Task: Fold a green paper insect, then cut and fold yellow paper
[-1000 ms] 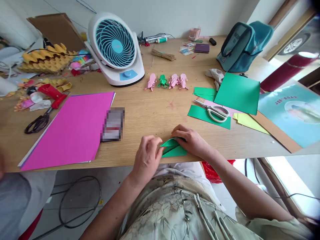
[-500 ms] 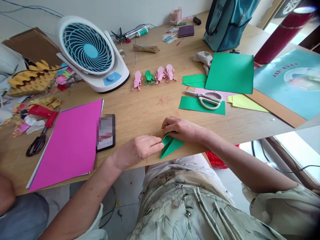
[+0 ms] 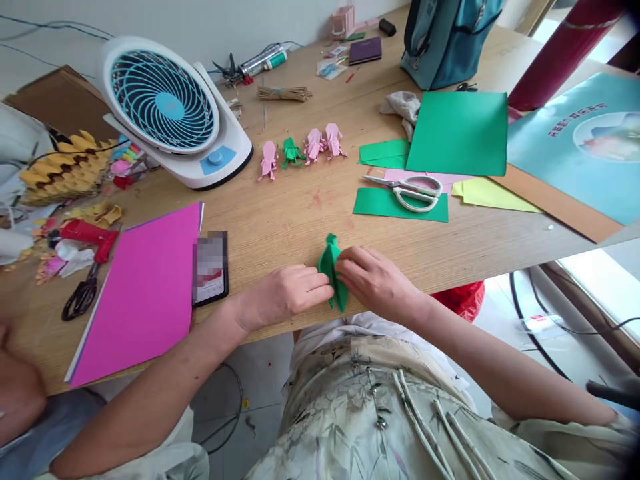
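At the table's front edge lies a folded piece of green paper [image 3: 331, 257], narrow, with a small knob of paper at its far end and points toward me. My left hand [image 3: 295, 290] pinches its left side, the fingertips pressed together. From the right, my right hand [image 3: 373, 275] pinches the other side with curled fingers. Part of the paper is hidden under the fingertips. Beyond the hands stand finished paper figures: a green origami frog [image 3: 291, 153] and several pink origami figures [image 3: 315, 145] beside it. White-handled scissors [image 3: 417, 193] rest on a green paper strip [image 3: 373, 203].
A white fan [image 3: 167, 110] stands at the back left. Magenta sheets [image 3: 145, 293] and a phone [image 3: 211, 270] lie left of my hands. Green card [image 3: 460, 133], a teal bag [image 3: 445, 47] and a red flask [image 3: 555, 60] are on the right. Another person's arm [image 3: 17, 393] shows lower left.
The green paper has been turned, its knobbed end now pointing away from me. My right hand has shifted from the paper's far end to its right side. The view has shifted slightly.
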The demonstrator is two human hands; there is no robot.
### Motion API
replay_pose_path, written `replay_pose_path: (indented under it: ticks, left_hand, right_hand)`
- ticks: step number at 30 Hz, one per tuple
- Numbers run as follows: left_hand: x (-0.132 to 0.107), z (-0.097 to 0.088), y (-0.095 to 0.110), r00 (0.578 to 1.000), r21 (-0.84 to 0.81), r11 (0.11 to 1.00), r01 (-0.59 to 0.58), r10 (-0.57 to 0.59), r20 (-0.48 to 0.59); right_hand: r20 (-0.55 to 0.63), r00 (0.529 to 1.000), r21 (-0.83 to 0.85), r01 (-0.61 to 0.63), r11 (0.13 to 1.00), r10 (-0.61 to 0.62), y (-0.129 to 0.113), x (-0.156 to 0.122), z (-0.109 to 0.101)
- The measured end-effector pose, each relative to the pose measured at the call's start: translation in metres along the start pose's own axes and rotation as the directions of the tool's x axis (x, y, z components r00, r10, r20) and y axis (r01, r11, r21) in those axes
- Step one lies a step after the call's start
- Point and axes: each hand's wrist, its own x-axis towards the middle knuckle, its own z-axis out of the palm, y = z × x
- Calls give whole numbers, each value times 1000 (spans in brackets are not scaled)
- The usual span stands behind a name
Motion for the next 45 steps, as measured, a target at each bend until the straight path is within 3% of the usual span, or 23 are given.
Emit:
replay_pose_path:
  ticks: [4,6,19,23,27,34,45]
  left_hand:
    - [-3,12,5,999,-32,999,26,-28,-45]
    - [-4,16,6,997,-78,996,40,-45,-62]
    - [6,15,2,966,-435,862,259,-238,104]
    - [6,15,3,950,-526,796,300,-302,84]
    - [5,18,3,948,-600,752,272,-315,35]
    - [3,22,3,952,-651,714,257,-305,41]
    - [9,10,-2,952,-575,758,307,-256,170]
  right_hand:
    - [8,992,87,122,989,-123,-1,-13,1]
    - [27,992,136,119,984,-124,0,-20,3]
    - [87,994,231,-92,969,73,-6,-23,-6]
    - [99,981,230,-186,955,167,-14,-24,-6]
    - [25,971,214,-239,947,239,-23,-23,1]
    - [-103,949,169,-280,945,299,-31,-18,12]
    - [-130,947,175,-271,947,295,-29,-20,15]
